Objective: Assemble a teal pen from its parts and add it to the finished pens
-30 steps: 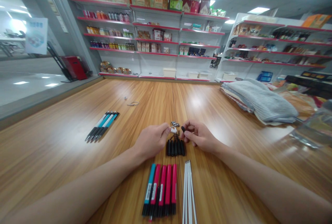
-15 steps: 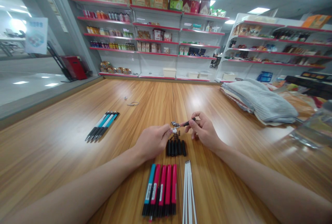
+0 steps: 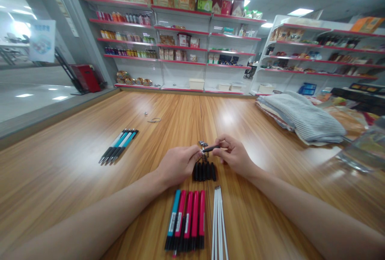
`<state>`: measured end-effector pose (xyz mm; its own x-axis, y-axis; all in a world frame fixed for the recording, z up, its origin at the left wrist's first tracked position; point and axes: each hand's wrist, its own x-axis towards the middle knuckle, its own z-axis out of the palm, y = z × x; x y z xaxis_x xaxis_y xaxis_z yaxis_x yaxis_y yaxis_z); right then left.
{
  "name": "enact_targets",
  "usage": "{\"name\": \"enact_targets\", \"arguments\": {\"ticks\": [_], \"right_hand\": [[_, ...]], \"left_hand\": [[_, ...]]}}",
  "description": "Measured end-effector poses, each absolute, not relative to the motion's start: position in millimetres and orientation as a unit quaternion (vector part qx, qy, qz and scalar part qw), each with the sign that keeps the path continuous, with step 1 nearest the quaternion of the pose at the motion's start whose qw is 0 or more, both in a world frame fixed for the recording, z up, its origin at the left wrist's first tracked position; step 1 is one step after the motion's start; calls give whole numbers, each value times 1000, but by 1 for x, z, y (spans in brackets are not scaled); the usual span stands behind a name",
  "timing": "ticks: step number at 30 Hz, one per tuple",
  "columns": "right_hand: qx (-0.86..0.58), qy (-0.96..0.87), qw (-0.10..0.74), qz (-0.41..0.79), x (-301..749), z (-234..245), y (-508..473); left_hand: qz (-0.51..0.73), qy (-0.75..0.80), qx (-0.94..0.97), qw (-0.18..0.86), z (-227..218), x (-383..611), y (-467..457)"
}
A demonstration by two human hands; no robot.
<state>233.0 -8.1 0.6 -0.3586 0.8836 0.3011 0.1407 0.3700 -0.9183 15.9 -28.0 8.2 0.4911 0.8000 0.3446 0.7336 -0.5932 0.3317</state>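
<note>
My left hand [image 3: 179, 164] is closed in a pinch on a small pale piece, mostly hidden by the fingertips. My right hand [image 3: 236, 156] pinches a black pen grip [image 3: 211, 148], whose left end meets that pale piece. Beneath lie several black pen grips [image 3: 203, 171] side by side, with small silver pen tips [image 3: 203, 143] just beyond. Closer to me are pink pen barrels [image 3: 189, 216] and one blue pen barrel [image 3: 173, 218], all with black lower ends. White pen refills [image 3: 218, 224] lie to their right.
Several blue and white pens [image 3: 118, 147] lie at the left on the wooden table [image 3: 90, 200]. A thin looped strip [image 3: 154, 120] rests farther back. Folded striped cloth [image 3: 303, 117] and a clear water container [image 3: 363, 147] occupy the right side. Stocked shelves [image 3: 180, 33] stand behind.
My right hand has brought the black pen grip left and slightly down, over the thin silver piece seen at my left fingertips. The left hand has barely shifted.
</note>
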Motion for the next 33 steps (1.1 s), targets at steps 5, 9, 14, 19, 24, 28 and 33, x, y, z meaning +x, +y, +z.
{"name": "enact_targets", "arguments": {"ticks": [5, 9, 14, 19, 24, 28, 33], "right_hand": [[-390, -751, 445, 291, 232, -4, -9], [-395, -760, 444, 264, 232, -8, -9], [-377, -793, 437, 197, 233, -6, -12], [-337, -833, 420, 121, 232, 1, -18], [-316, -858, 396, 84, 230, 6, -22], [-326, -862, 383, 65, 230, 6, -21], [-321, -872, 366, 49, 231, 6, -19]], "left_hand": [[241, 440, 860, 96, 6, 16, -27], [244, 445, 854, 113, 4, 16, -27], [225, 433, 869, 86, 3, 15, -28], [217, 434, 873, 52, 5, 16, -28], [219, 430, 875, 29, 5, 16, -28], [208, 428, 880, 12, 5, 15, -28], [224, 421, 878, 26, 4, 15, -28]]}}
